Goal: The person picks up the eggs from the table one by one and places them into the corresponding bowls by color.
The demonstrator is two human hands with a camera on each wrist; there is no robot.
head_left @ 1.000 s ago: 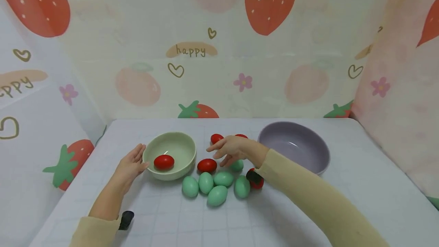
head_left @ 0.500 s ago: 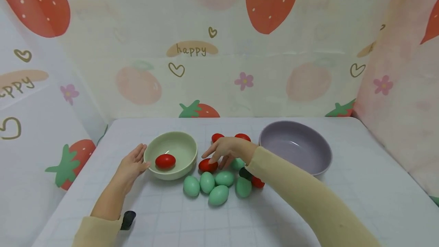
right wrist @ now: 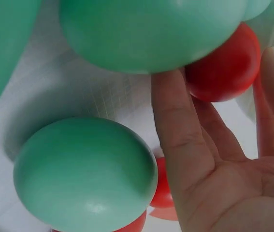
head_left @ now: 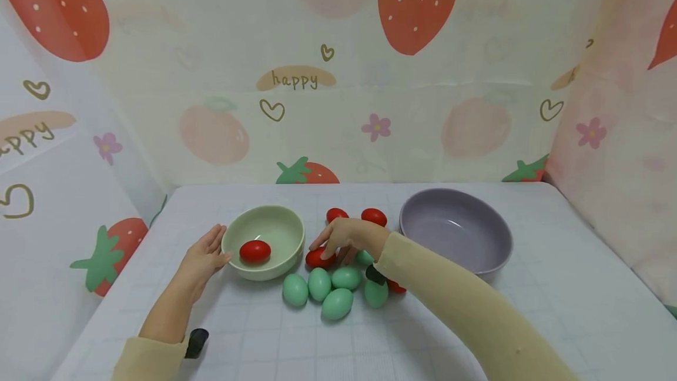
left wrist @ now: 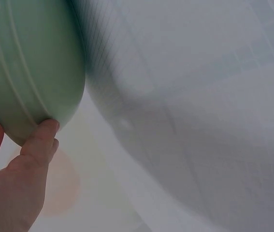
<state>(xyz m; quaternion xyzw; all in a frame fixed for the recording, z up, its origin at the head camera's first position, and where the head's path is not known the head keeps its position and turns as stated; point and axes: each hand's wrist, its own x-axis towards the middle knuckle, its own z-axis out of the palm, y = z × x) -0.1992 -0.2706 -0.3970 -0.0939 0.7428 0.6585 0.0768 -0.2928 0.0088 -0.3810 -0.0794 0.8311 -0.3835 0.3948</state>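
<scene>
Red egg (head_left: 315, 261), just below frame centre, pinched by the right hand (head_left: 353, 236); further left, the left hand (head_left: 198, 258) grips the green bowl (head_left: 276, 229).

A cream back wall (head_left: 338, 151) of printed cloth spans the frame in front of me, with big red strawberries, one (head_left: 418, 7) at upper centre-right, and pale peach fruits (head_left: 214, 134) lower down. Left of top centre I can read "happy" on a tan label (head_left: 296, 78), with brown outlined hearts (head_left: 272, 110) and pink flowers (head_left: 376, 126) scattered about. The left wall (head_left: 69, 187) looks whiter; the right wall (head_left: 624, 193) is pinker. Along the bottom spreads a white counter (head_left: 285, 351), faintly gridded, its far corners rounded. The light is soft and rather dull.
</scene>
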